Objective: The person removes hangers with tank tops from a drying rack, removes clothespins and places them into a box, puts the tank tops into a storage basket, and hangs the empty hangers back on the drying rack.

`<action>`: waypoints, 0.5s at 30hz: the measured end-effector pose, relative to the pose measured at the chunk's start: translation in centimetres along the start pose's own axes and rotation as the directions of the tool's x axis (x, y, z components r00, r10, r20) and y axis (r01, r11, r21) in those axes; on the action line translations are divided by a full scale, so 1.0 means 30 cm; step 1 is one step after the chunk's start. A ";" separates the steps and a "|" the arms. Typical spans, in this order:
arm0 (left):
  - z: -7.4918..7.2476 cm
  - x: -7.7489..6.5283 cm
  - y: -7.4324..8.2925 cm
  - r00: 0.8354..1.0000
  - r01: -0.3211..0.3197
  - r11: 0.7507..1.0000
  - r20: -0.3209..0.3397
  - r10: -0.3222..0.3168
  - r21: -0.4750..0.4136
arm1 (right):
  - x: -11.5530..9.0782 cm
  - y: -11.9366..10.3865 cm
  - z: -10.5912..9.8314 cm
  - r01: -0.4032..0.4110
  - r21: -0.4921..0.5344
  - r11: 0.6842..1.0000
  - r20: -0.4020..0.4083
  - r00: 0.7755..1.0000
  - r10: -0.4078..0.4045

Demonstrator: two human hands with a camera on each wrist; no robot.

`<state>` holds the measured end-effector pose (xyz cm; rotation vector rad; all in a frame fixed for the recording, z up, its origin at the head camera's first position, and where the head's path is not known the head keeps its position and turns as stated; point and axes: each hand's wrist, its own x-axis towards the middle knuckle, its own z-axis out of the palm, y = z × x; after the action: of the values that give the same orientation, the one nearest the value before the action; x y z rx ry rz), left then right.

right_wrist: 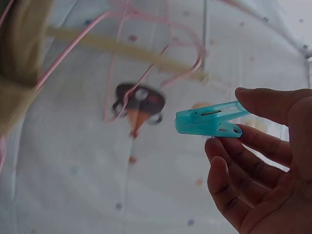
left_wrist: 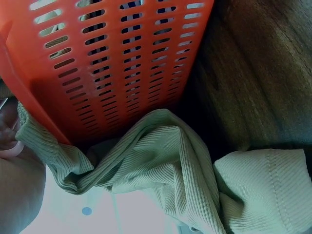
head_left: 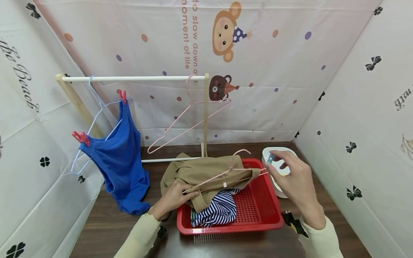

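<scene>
My left hand grips the left end of a pink hanger together with the waistband of a tan corduroy garment. In the left wrist view, folds of the garment hang outside the basket's slotted wall. My right hand is raised to the right of the hanger, above a white container. Between thumb and fingers it pinches a teal clothespin, which is apart from the garment. The hanger's hook points up and right.
Under the garment stands a red basket holding a navy-and-white striped cloth. A white container is at its right. On the rack's bar hang an unloaded pink hanger and a blue top held by red clothespins.
</scene>
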<state>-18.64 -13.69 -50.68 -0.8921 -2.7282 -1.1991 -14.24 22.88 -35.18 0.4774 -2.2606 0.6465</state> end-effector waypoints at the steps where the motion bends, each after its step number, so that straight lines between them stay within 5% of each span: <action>1: 0.000 0.000 0.001 1.000 0.002 1.000 0.000 -0.002 0.003 | -0.009 0.021 -0.007 -0.019 -0.013 1.000 0.000 1.000 0.019; 9: 0.004 -0.002 0.005 1.000 -0.007 1.000 -0.010 0.007 -0.005 | -0.079 0.174 -0.037 -0.157 -0.085 0.984 0.030 0.987 0.160; 15: 0.001 -0.001 0.005 1.000 -0.010 1.000 -0.011 0.009 -0.006 | -0.115 0.270 -0.023 -0.220 -0.167 0.961 0.158 0.956 0.246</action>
<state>-18.54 -13.60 -50.60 -0.8949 -2.7099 -1.2076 -15.68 30.30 -39.77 0.2020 -2.5377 0.5647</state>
